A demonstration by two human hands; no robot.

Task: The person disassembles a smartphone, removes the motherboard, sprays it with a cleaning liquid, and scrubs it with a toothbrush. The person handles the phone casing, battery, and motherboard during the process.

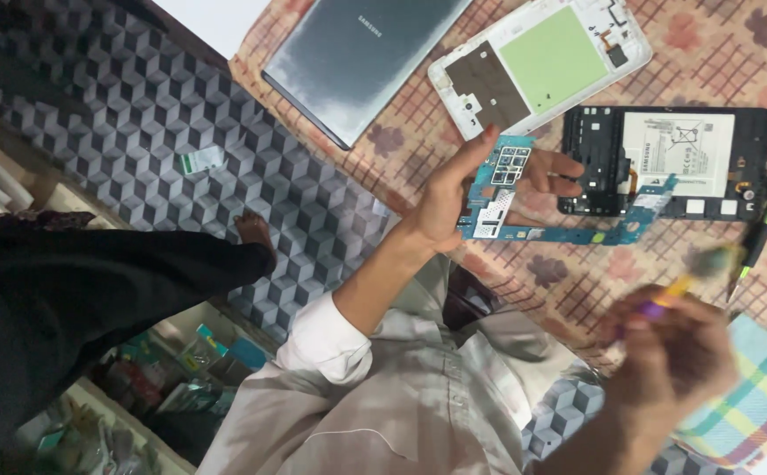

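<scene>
A tablet lies taken apart on the patterned cloth: grey back cover at eleven o'clock, white frame at twelve, black body with its battery at two — so the opening-up looks done. The left hand grips the blue circuit board at centre, lifted free. The right hand, at four o'clock, is clenched round a blurred small brush — cleaning appears under way, reassembly left.

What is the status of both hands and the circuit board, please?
Left hand holds blue circuit board above the cloth. Right hand, blurred, holds a brush. Screwdriver lies beside the opened tablet.
</scene>
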